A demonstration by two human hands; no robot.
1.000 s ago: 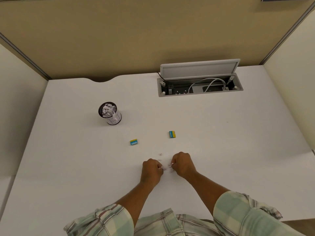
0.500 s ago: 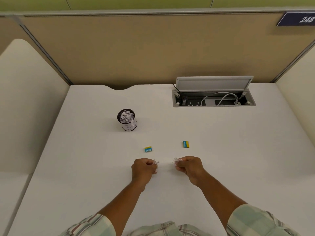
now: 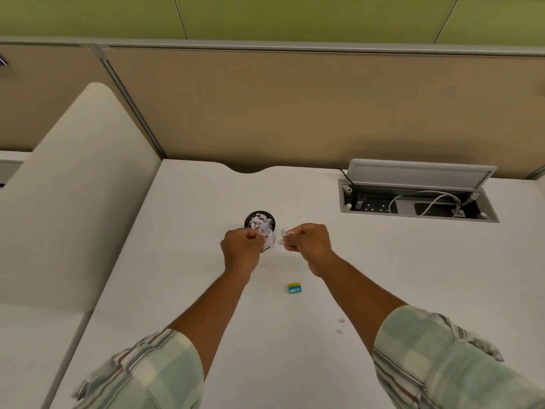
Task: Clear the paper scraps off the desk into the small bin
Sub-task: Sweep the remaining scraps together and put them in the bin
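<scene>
Paper scraps (image 3: 282, 238) show white in the right hand (image 3: 306, 245), whose grip is pinched together on them, just right of the small bin (image 3: 260, 224). Left of that grip, the left hand (image 3: 241, 250) is curled closed at the bin's near rim, a bit of white at its fingertips, though whether it clamps paper I cannot tell. Behind both grips, the dark round bin stands on the white desk (image 3: 368, 255), heaped with crumpled white paper. Nearer the body than the right grip lies a small blue-and-yellow block (image 3: 294, 288); further right and nearer, two tiny white bits (image 3: 340, 325) rest on the desk. Far right of the grips, an open cable hatch (image 3: 418, 202) shows sockets and a white cord. Tan partition panels (image 3: 295, 107) wall the desk.
</scene>
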